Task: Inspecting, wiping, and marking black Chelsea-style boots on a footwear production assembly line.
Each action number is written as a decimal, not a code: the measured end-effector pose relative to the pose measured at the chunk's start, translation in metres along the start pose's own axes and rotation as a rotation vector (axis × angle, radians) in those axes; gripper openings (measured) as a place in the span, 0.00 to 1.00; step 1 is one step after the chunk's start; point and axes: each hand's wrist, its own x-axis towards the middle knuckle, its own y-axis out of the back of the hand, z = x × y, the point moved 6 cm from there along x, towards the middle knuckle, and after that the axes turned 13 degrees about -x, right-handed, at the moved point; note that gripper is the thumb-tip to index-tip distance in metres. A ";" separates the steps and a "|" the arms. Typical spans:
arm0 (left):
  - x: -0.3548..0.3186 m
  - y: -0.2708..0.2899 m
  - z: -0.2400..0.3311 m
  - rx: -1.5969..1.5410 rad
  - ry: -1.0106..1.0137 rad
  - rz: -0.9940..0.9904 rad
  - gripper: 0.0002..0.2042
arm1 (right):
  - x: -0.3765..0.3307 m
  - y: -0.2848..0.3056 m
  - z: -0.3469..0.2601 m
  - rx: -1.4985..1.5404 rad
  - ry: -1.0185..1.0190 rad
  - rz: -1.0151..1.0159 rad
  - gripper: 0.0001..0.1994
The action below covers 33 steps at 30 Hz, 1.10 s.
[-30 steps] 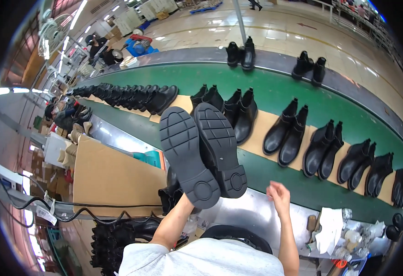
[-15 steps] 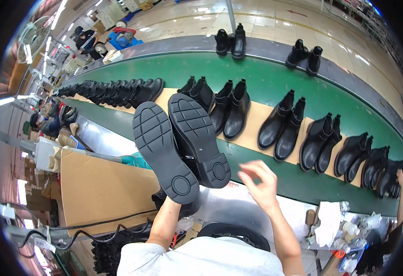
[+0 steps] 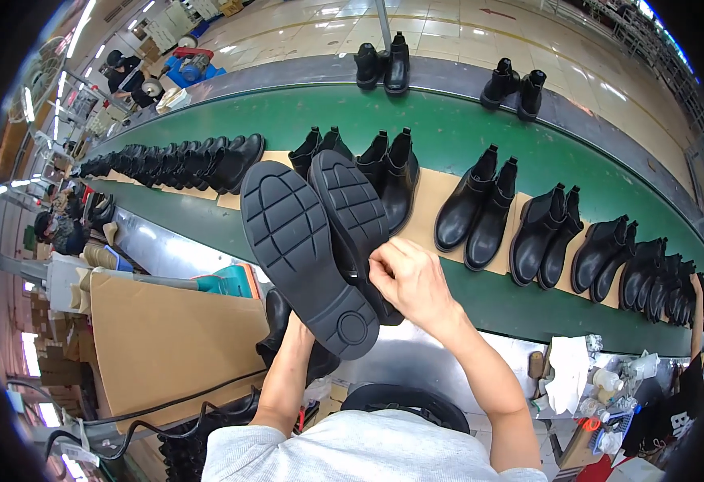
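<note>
Black boot pair (image 3: 291, 241) held up over the metal worktop (image 3: 392, 359), treaded soles facing the wearer's head. Left forearm (image 3: 283, 381) runs up behind the pair; left hand itself is hidden there, so can't tell its grip. Right hand (image 3: 410, 281) is narrow, fingers curled, right beside the heel end of the right-hand boot; can't tell if it's pinching anything. Brown cardboard panel (image 3: 167, 329) stands left of the boots, teal object (image 3: 227, 282) behind its top edge. White cloth (image 3: 567, 373) on the worktop to the right, among small clear containers. Past that, green belt (image 3: 312, 108): row of black boots (image 3: 466, 210) standing in pairs on cardboard strip (image 3: 430, 213). Beyond, grey rail (image 3: 448, 76) carries two more pairs (image 3: 397, 66). Farthest: tiled floor (image 3: 440, 38), seated co-worker (image 3: 124, 78) upper left.
</note>
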 end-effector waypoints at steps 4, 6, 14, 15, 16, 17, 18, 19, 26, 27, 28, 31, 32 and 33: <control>0.046 0.014 0.016 0.053 -0.093 -0.030 0.16 | 0.000 0.009 0.026 -0.048 -0.090 0.046 0.05; 0.096 0.048 0.052 0.096 -0.151 -0.016 0.16 | -0.025 0.023 0.047 -0.122 -0.191 0.013 0.05; 0.245 0.080 0.144 1.269 -0.319 0.270 0.15 | -0.386 0.112 0.143 -0.790 -1.054 -0.565 0.04; 0.269 0.087 0.130 1.398 -0.179 0.279 0.15 | -0.455 0.120 0.130 -0.787 -0.991 -0.614 0.06; 0.290 0.104 0.117 1.428 -0.118 0.284 0.15 | -0.612 0.129 0.142 -0.878 -1.247 -0.745 0.09; 0.310 0.116 0.088 1.490 -0.060 0.270 0.15 | -0.583 0.116 0.142 -0.869 -1.260 -0.753 0.09; 0.323 0.141 0.068 1.475 -0.029 0.236 0.15 | -0.583 0.115 0.155 -0.873 -1.248 -0.760 0.09; 0.331 0.165 0.050 1.464 -0.001 0.209 0.15 | -0.581 0.111 0.169 -0.872 -1.230 -0.767 0.09; 0.303 0.132 0.029 1.501 -0.385 0.657 0.15 | -0.584 0.110 0.182 -0.878 -1.203 -0.879 0.10; 0.296 0.088 0.040 1.483 -0.696 0.563 0.14 | -0.582 0.107 0.180 -0.875 -1.201 -0.893 0.10; 0.301 0.055 0.032 1.352 -0.657 0.330 0.14 | -0.579 0.102 0.182 -0.870 -1.194 -0.899 0.10; 0.311 -0.013 -0.040 1.397 0.113 -0.124 0.13 | -0.568 0.094 0.189 -0.858 -1.161 -0.911 0.10; 0.309 -0.002 -0.057 1.443 0.168 -0.127 0.13 | -0.563 0.093 0.194 -0.855 -1.140 -0.912 0.10; 0.307 0.011 -0.076 1.487 0.222 -0.126 0.13 | -0.557 0.092 0.200 -0.853 -1.115 -0.911 0.10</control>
